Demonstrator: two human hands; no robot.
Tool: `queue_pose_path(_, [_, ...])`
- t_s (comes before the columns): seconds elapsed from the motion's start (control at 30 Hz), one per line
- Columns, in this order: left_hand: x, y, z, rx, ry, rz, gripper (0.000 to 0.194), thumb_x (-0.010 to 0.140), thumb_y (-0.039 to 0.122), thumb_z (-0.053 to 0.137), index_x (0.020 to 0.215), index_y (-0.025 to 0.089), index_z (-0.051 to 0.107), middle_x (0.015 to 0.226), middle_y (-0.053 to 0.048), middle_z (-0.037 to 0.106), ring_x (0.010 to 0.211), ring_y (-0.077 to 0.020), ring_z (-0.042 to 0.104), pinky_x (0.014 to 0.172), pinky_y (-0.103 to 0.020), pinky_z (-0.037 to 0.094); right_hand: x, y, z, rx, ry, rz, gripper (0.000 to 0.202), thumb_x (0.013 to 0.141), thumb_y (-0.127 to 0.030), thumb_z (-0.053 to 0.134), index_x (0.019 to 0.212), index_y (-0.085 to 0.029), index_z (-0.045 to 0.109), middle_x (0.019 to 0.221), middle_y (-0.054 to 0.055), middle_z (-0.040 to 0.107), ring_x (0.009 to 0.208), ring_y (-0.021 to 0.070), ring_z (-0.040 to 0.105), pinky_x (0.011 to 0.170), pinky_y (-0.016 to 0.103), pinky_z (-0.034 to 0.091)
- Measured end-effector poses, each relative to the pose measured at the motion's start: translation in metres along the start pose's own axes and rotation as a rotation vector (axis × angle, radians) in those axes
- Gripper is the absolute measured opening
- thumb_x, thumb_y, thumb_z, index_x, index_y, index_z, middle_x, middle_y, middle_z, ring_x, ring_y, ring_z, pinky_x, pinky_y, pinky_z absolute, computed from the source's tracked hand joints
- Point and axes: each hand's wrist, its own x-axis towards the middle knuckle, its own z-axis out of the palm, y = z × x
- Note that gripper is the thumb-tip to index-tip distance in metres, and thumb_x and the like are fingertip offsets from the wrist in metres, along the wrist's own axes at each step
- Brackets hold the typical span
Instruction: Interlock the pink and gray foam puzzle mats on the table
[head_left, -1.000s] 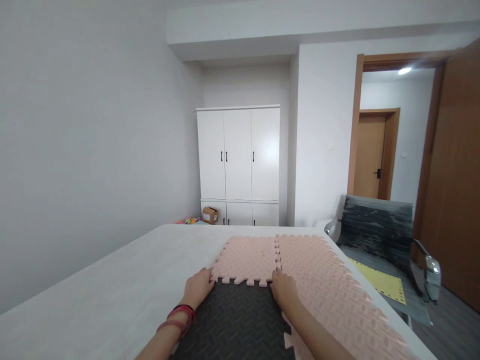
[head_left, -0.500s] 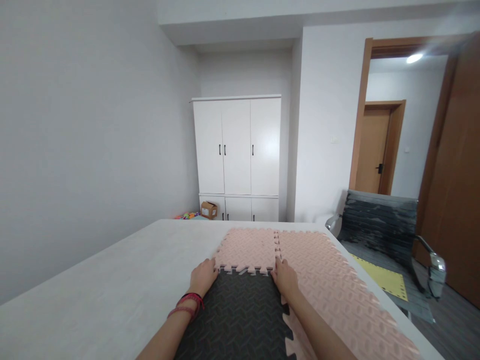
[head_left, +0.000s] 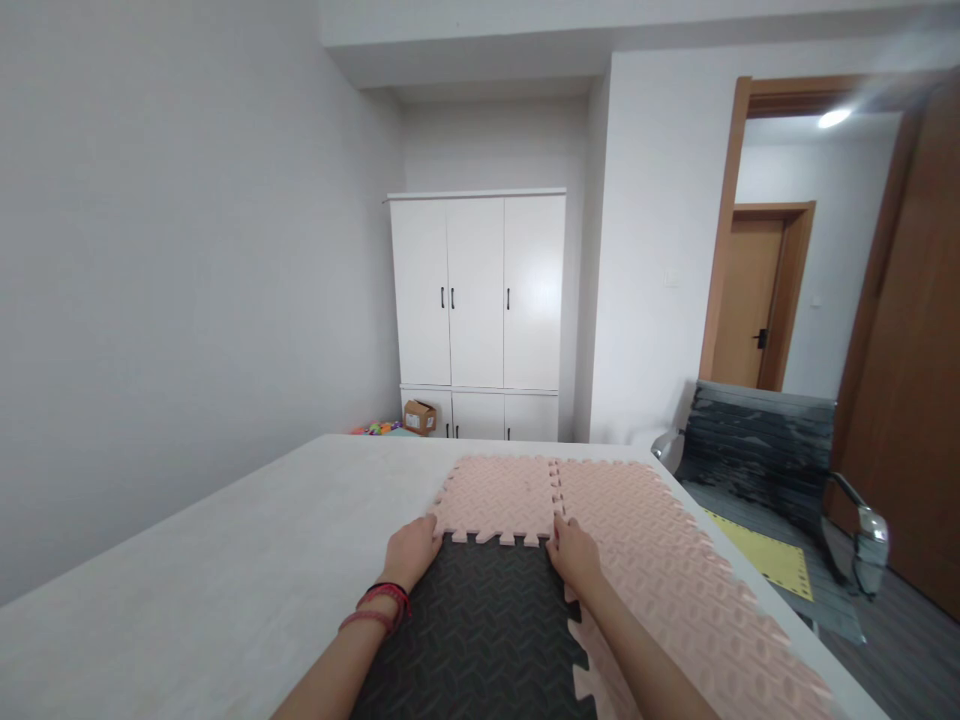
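The white table (head_left: 195, 600) spreads leftward, left hand (head_left: 412, 553) and right hand (head_left: 575, 557) gripping the black mat (head_left: 487, 625) by far corners.

Soft, even indoor light; one glaring lamp (head_left: 834, 118).
A hazy streak hangs above the lamp, beyond the right hand (head_left: 575, 556); straight ahead, the cabinet (head_left: 480, 290) carries a pale sheen. Left of the left hand (head_left: 412, 553), the wall (head_left: 187, 250) looks greyer. Wide-angle stretch slants the door (head_left: 915, 350), far right.
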Motion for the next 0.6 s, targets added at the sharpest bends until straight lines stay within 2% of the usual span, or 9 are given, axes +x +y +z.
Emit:
queue_pose_path(0.2, [-0.003,0.004,-0.004,0.034,-0.015,-0.007,0.031,0.089,0.041,0.049,0.103,0.015,0.059,0.1,-0.005,0.065,0.092,-0.0176,0.062,0.084,-0.041,0.051,0.0,0.001,-0.001,0.01,-0.02,-0.006,0.031,0.085,-0.024,0.042,0.112,-0.019,0.056,0.098,0.011,0.063,0.084,0.0219,0.065,0.066,0.029,0.043])
queue_pose_path(0.4, [-0.01,0.011,-0.01,0.06,-0.037,0.027,0.031,0.09,0.041,0.049,0.103,0.015,0.06,0.101,-0.005,0.065,0.093,-0.0177,0.062,0.086,-0.042,0.05,-0.001,-0.005,0.001,-0.02,-0.011,0.015,0.039,0.086,-0.02,0.038,0.123,-0.016,0.05,0.107,0.015,0.059,0.087,0.0235,0.064,0.068,0.031,0.044])
queue_pose_path(0.6, [-0.012,0.009,-0.009,0.047,-0.07,0.063,0.03,0.09,0.04,0.049,0.103,0.015,0.06,0.103,-0.005,0.065,0.097,-0.0187,0.061,0.09,-0.044,0.048,-0.002,-0.006,0.003,-0.052,-0.017,0.002,0.031,0.086,-0.018,0.036,0.11,-0.016,0.056,0.106,0.013,0.058,0.086,0.0235,0.064,0.067,0.031,0.045])
